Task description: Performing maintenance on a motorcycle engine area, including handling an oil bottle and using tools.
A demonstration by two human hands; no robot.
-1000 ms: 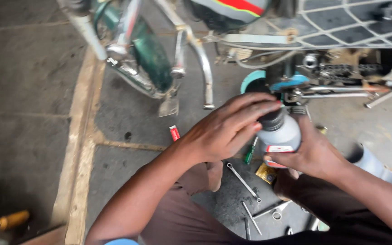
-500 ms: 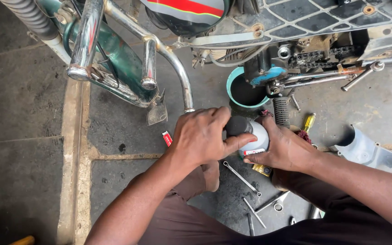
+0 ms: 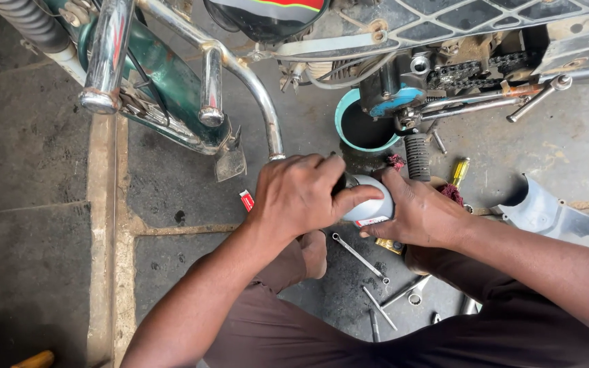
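Observation:
A small grey bottle (image 3: 371, 208) with a dark top is gripped between both hands, low over the concrete floor beside a motorcycle. My left hand (image 3: 301, 192) wraps over its dark cap from above, thumb stretched along the bottle's side. My right hand (image 3: 417, 212) clasps the bottle's body from the right. The cap itself is mostly hidden under my left fingers. Just beyond the hands stands a teal basin (image 3: 365, 125) holding dark liquid, under the engine.
The motorcycle's chrome crash bar (image 3: 240, 75), footpeg (image 3: 416, 155), chain and engine parts fill the top. Several spanners (image 3: 359, 255) lie on the floor by my knees. A yellow-handled screwdriver (image 3: 459, 172), a grey plastic cover (image 3: 547, 212) and a small red item (image 3: 246, 200) lie nearby.
The view has shifted, so the hands and bottle sit lower and nearer the basin. The bottle was upright a second ago; now it lies tilted between both hands, left hand still over the cap.

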